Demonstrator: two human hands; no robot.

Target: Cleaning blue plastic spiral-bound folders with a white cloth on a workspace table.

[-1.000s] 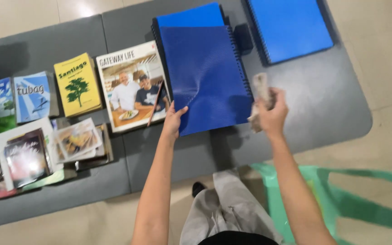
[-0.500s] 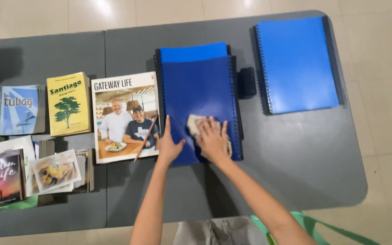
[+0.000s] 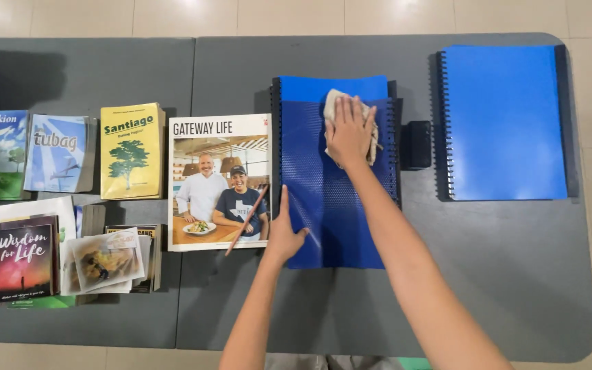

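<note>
A dark blue spiral-bound folder lies on top of a stack of similar folders in the middle of the grey table. My right hand presses a small beige cloth flat against the upper part of its cover. At the folder's lower left corner my left hand rests with fingers spread, touching the cover's edge. A magazine with two people on its cover lies just left of my left hand, with a thin brown stick on it.
A lighter blue spiral folder lies at the right, a small black box between the folders. A yellow book, blue booklets and several more books fill the left table.
My right hand brought the cloth from the table's right side onto the folder, then slid it up toward the top of the cover. The left hand stayed at the lower left corner.
</note>
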